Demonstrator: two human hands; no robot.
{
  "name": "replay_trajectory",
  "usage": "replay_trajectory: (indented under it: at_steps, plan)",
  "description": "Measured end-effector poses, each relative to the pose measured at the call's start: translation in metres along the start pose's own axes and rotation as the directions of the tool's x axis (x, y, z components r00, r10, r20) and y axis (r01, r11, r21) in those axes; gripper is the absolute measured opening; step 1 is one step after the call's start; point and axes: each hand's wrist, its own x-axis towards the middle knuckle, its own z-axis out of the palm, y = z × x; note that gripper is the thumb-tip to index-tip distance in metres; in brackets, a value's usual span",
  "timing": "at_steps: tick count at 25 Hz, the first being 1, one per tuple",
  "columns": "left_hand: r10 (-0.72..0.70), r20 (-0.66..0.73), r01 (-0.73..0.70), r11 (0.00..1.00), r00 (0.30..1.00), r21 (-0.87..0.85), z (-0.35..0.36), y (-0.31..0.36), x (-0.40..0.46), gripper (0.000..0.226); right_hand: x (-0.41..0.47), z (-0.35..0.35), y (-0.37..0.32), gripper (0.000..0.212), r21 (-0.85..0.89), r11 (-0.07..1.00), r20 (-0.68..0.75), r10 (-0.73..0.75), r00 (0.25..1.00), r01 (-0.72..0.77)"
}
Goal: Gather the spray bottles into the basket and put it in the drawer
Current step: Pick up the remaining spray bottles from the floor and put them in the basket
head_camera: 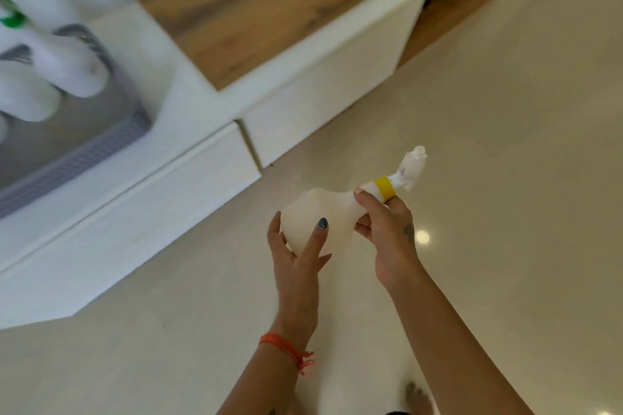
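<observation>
A white spray bottle (323, 212) with a yellow collar and white trigger head lies tilted in both hands above the floor, nozzle pointing up right. My left hand (296, 253) cups its round base. My right hand (387, 229) wraps its neck just below the yellow collar. At the far left a grey perforated basket (87, 155) sits on the white cabinet top, with several white bottles (77, 74) inside, one with a green collar (13, 18). The basket is blurred.
A low white cabinet (188, 178) with closed drawer fronts runs diagonally across the left. A wooden top (269, 7) lies on its far section. Glossy beige floor (488, 145) fills the right and bottom; a bare foot (416, 396) shows at the lower edge.
</observation>
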Motion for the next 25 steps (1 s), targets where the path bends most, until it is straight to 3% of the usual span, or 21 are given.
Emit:
replay_trajectory:
  at_steps: [8, 14, 20, 25]
  plan:
    - [0.084, -0.206, -0.118, 0.980, 0.975, -0.162, -0.100, 0.095, 0.065, 0.069, -0.016, 0.181, -0.032, 0.027, -0.180, 0.973, 0.260, -0.091, 0.961, 0.141]
    - [0.152, -0.328, -0.218, 0.960, 0.932, -0.174, -0.150, 0.154, 0.116, 0.079, -0.014, 0.291, -0.049, 0.045, -0.216, 0.921, 0.417, -0.212, 0.884, 0.324]
    - [0.282, -0.430, -0.320, 0.947, 0.858, -0.018, -0.193, 0.208, 0.162, 0.055, 0.004, 0.377, -0.091, 0.056, -0.127, 0.737, 0.648, -0.445, 0.618, 0.664]
    - [0.221, -0.408, -0.223, 0.974, 0.886, 0.043, -0.219, 0.225, 0.205, 0.043, 0.027, 0.420, -0.081, 0.055, -0.128, 0.533, 0.823, -0.413, 0.389, 0.837]
